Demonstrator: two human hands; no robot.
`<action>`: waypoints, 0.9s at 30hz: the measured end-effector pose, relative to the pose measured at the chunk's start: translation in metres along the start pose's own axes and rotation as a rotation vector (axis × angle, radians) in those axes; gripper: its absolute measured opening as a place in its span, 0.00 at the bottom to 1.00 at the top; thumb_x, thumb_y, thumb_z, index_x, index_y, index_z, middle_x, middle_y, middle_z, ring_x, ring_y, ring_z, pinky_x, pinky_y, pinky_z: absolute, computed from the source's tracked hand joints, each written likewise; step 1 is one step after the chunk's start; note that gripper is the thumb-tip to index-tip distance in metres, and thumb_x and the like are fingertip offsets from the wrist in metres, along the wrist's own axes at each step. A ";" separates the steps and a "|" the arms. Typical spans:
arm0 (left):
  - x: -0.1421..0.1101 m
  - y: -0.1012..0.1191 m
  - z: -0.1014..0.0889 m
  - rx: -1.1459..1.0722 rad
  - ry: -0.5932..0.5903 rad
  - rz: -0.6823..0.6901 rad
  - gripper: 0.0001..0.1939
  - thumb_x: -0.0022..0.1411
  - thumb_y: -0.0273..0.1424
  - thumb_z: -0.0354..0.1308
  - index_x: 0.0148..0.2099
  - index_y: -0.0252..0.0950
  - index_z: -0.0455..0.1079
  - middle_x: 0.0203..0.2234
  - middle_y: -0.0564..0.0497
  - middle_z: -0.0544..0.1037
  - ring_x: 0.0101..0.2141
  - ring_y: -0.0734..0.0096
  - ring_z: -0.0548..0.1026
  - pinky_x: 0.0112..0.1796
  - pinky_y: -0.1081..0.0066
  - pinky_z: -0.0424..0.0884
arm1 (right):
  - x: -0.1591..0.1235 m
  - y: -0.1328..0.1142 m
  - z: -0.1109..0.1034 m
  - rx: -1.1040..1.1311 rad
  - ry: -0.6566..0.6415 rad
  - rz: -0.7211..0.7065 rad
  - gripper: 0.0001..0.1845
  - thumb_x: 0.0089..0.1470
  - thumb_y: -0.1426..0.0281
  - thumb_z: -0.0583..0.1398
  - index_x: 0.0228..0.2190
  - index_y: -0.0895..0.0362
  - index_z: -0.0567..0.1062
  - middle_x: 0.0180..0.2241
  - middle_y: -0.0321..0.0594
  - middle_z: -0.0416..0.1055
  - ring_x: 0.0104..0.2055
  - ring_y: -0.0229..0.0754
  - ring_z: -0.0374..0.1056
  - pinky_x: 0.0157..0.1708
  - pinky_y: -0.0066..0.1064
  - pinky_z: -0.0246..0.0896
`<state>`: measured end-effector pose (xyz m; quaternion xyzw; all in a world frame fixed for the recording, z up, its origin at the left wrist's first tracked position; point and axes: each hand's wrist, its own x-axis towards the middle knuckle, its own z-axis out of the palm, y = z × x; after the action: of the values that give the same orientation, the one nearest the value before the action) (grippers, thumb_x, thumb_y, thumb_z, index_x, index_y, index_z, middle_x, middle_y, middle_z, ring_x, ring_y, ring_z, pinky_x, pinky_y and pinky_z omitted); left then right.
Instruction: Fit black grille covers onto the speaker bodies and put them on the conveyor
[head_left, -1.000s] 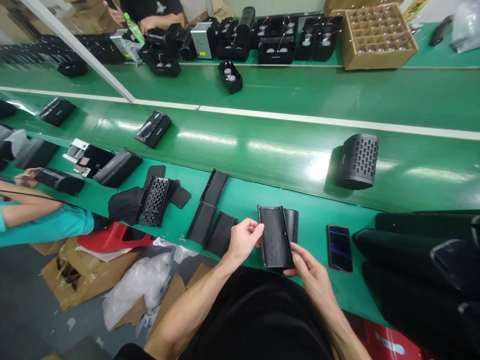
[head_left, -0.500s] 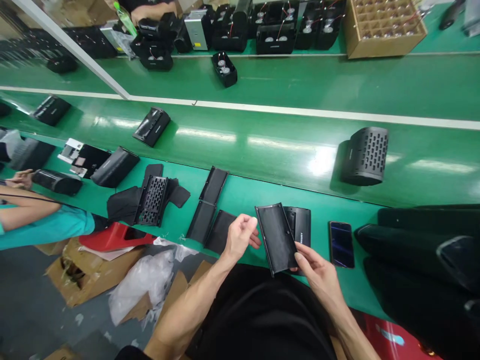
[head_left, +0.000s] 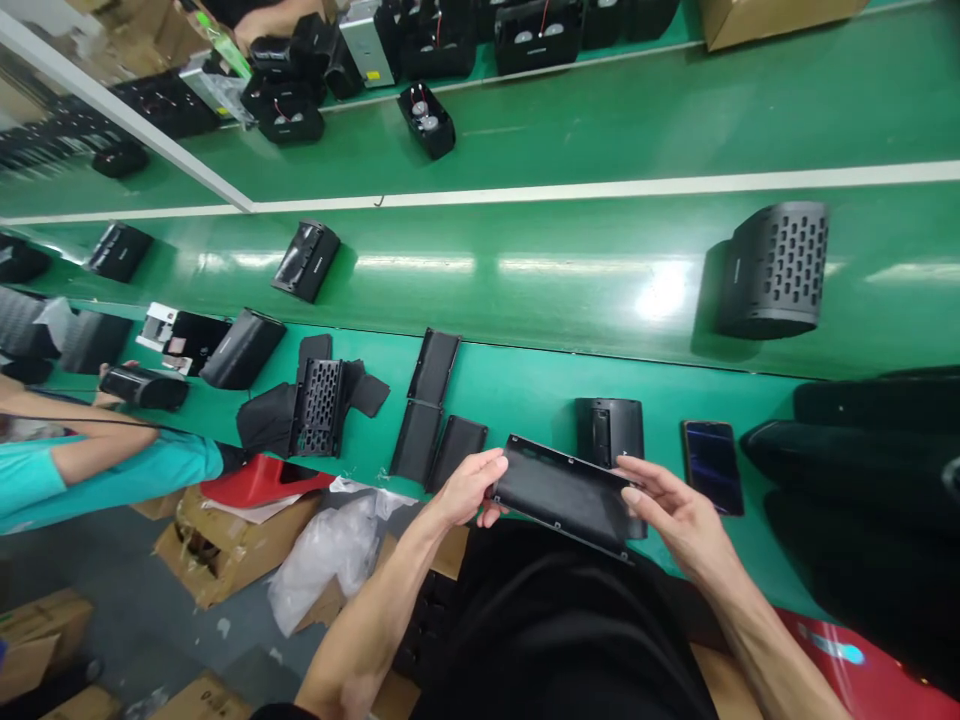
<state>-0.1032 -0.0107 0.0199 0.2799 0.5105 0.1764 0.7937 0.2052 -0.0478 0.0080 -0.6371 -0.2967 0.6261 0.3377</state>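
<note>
A black curved plastic panel (head_left: 564,494) is held lengthwise in front of my body, its hollow side up. My left hand (head_left: 474,486) pinches its left end. At the opposite end, the thumb and fingers of my right hand (head_left: 666,500) grip the panel. Behind it, a black speaker housing (head_left: 611,428) stands on the green bench, partly covered by the panel. To the left lie more black panels (head_left: 435,366), close beside one another. Further left, a perforated black grille (head_left: 318,408) rests on dark foam pieces (head_left: 266,418).
A phone (head_left: 712,468) lies right of my right hand, near a large dark object (head_left: 862,480). A conveyor (head_left: 525,290) runs behind the bench, carrying a grille-fronted speaker (head_left: 776,270) and other housings. A co-worker's teal sleeve (head_left: 112,480) is at left. Cardboard boxes (head_left: 225,550) stand below.
My left hand has taken hold of the panel's free end. The panel has turned from nearly upright to lengthwise between both hands. The view has shifted, and the conveyor speaker appears further right.
</note>
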 end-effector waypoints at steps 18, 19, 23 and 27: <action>-0.006 -0.027 0.004 0.005 0.022 -0.004 0.28 0.64 0.56 0.61 0.47 0.36 0.64 0.18 0.57 0.75 0.10 0.80 0.64 0.12 0.81 0.52 | 0.007 0.015 0.003 0.094 -0.026 0.084 0.30 0.49 0.45 0.72 0.42 0.56 0.79 0.27 0.32 0.70 0.20 0.33 0.59 0.22 0.28 0.55; -0.006 -0.027 0.003 0.012 0.016 0.001 0.27 0.64 0.55 0.61 0.48 0.36 0.64 0.18 0.58 0.74 0.10 0.80 0.64 0.12 0.81 0.52 | 0.007 0.014 0.004 0.086 -0.015 0.084 0.31 0.48 0.45 0.72 0.41 0.56 0.79 0.27 0.32 0.70 0.20 0.33 0.59 0.21 0.28 0.55; -0.006 -0.028 0.003 0.031 0.002 0.005 0.27 0.65 0.55 0.61 0.49 0.36 0.64 0.19 0.58 0.74 0.11 0.81 0.64 0.12 0.82 0.54 | 0.007 0.010 0.006 0.070 0.011 0.095 0.32 0.46 0.44 0.72 0.40 0.56 0.79 0.24 0.30 0.67 0.18 0.32 0.57 0.19 0.28 0.51; -0.008 -0.025 0.003 0.055 -0.001 0.002 0.28 0.64 0.57 0.61 0.47 0.37 0.62 0.20 0.58 0.75 0.12 0.82 0.66 0.13 0.82 0.55 | 0.008 0.011 0.007 0.081 0.009 0.107 0.32 0.46 0.43 0.72 0.40 0.57 0.80 0.22 0.30 0.66 0.18 0.31 0.56 0.19 0.27 0.49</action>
<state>-0.1040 -0.0361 0.0109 0.3026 0.5143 0.1629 0.7857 0.1984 -0.0476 -0.0052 -0.6406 -0.2352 0.6520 0.3306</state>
